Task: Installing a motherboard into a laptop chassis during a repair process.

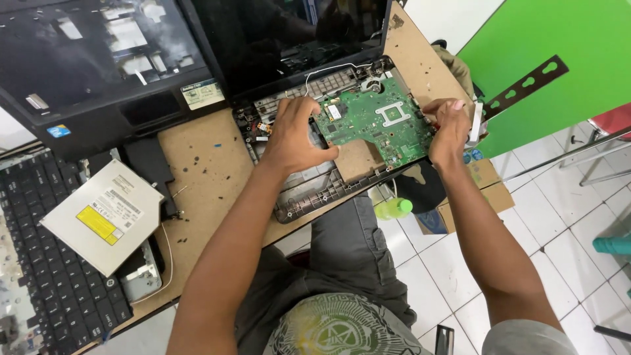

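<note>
A green laptop motherboard lies in an opened black laptop base on a brown bench top. My left hand grips the board's left edge, fingers curled over it. My right hand holds the board's right edge, at the bench's corner. The laptop's dark screen stands tilted up behind the board. A thin white wire loops along the base's rear edge.
A grey optical drive rests on a black keyboard at the left. A black laptop top cover lies at the back left. Below are a cardboard box, a green-capped bottle, white floor tiles and a green panel.
</note>
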